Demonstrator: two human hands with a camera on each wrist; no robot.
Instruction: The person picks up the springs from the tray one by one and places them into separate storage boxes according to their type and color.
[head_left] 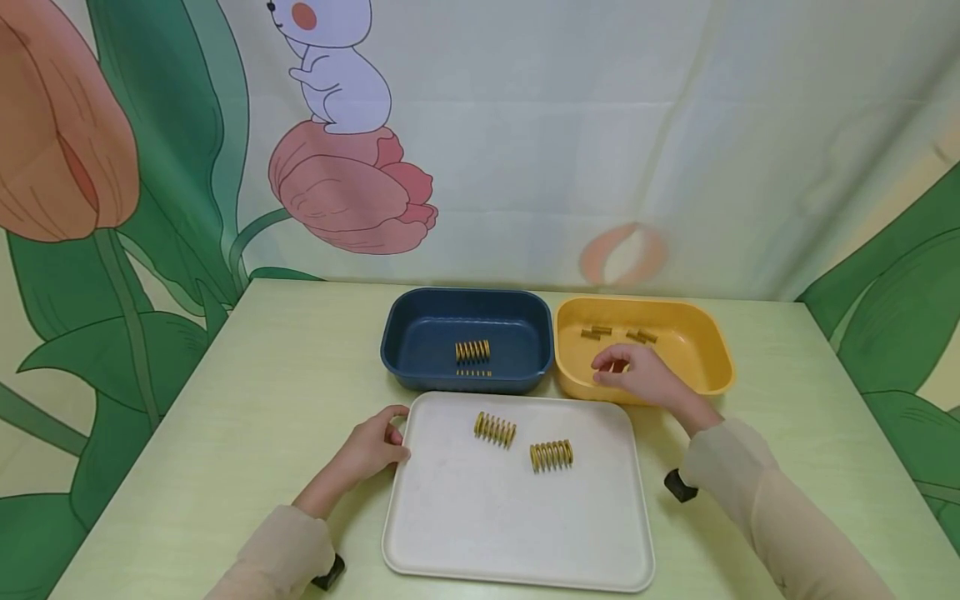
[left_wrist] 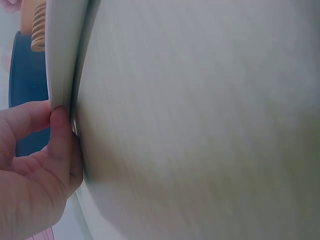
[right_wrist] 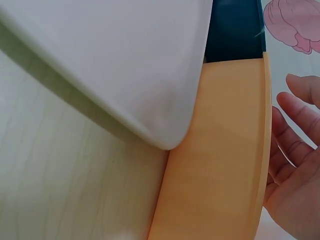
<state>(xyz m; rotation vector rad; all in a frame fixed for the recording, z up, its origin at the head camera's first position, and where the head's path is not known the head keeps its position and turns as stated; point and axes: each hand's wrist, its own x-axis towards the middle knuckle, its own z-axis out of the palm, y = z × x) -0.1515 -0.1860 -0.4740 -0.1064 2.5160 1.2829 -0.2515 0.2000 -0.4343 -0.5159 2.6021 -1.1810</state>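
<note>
My left hand [head_left: 372, 446] grips the left rim of a white tray [head_left: 517, 533]. In the left wrist view its thumb and fingers pinch that rim. On the tray lie two thick gold coil springs, one coil spring [head_left: 495, 429] toward the back and another coil spring [head_left: 551, 456] to its right. My right hand [head_left: 636, 371] hangs over the front of a yellow bin [head_left: 708, 367], fingers loosely bent with nothing between them. Several thin small springs [head_left: 597, 332] lie at the back of that bin. In the right wrist view the hand shows beyond the bin's front wall.
A dark blue bin [head_left: 420, 379] stands left of the yellow one, against it, with a thick gold spring [head_left: 472, 352] inside. Both bins sit just behind the tray on a pale wood-patterned table [head_left: 247, 417]. A printed curtain [head_left: 510, 167] hangs behind.
</note>
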